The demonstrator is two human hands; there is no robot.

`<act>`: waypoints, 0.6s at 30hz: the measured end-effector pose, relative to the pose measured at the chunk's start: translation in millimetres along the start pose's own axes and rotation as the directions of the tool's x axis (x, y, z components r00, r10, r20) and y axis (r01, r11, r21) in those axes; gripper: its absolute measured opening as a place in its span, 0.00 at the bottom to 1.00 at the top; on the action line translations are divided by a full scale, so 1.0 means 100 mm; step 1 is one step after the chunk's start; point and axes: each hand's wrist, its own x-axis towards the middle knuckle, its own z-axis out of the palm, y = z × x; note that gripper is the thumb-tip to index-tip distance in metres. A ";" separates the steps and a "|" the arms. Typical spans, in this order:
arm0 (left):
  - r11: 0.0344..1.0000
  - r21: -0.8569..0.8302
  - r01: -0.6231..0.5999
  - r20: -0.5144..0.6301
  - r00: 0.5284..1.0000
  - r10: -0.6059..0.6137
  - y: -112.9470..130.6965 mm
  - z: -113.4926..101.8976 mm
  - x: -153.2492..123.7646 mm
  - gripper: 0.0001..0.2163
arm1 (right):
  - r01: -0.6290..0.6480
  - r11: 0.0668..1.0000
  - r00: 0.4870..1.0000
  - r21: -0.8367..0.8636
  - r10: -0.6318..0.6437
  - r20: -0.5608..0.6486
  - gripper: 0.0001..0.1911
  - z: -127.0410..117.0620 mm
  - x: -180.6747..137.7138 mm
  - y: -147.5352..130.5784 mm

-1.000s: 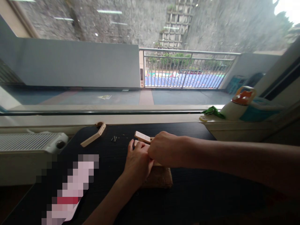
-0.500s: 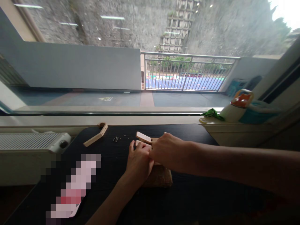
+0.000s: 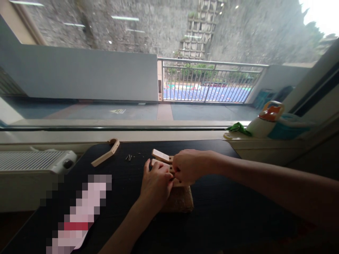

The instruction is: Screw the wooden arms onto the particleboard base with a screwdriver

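Observation:
On the black table a pale wooden piece with holes and parallel arms [image 3: 160,155] rests over a rough brown block [image 3: 182,200]. My left hand [image 3: 156,181] is closed over the nearer arms, its fingers pressing on the wood. Against its fingertips, my right hand [image 3: 188,165] is curled into a fist over the right part of the wooden piece. Whatever lies inside the right fingers is hidden. Several small metal screws or pins [image 3: 128,157] lie to the left of the hands. Farther left is a loose angled wooden piece with a hooked end [image 3: 107,155].
A blurred-out flat pinkish object [image 3: 84,208] lies at the table's left. Behind the table runs a windowsill [image 3: 148,135], with a green cloth [image 3: 238,128] and a white bottle with an orange top [image 3: 265,121]. A white radiator [image 3: 37,162] stands left.
My right hand has turned and shifted slightly, showing more of the holed wood beneath it. My left hand keeps its hold. The whole view has moved a little.

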 end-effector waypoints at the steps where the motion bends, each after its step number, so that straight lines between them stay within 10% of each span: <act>1: 1.000 0.004 0.004 -0.003 1.000 -0.004 0.01 0.00 0.00 0.07 | 0.016 1.000 0.999 -0.018 -0.016 -0.028 0.12 0.01 -0.01 -0.01; 18: 1.000 -0.010 -0.002 -0.028 1.000 0.002 -0.03 0.00 -0.01 0.06 | 0.186 0.962 0.969 -0.200 -0.213 -0.123 0.08 -0.01 0.06 -0.04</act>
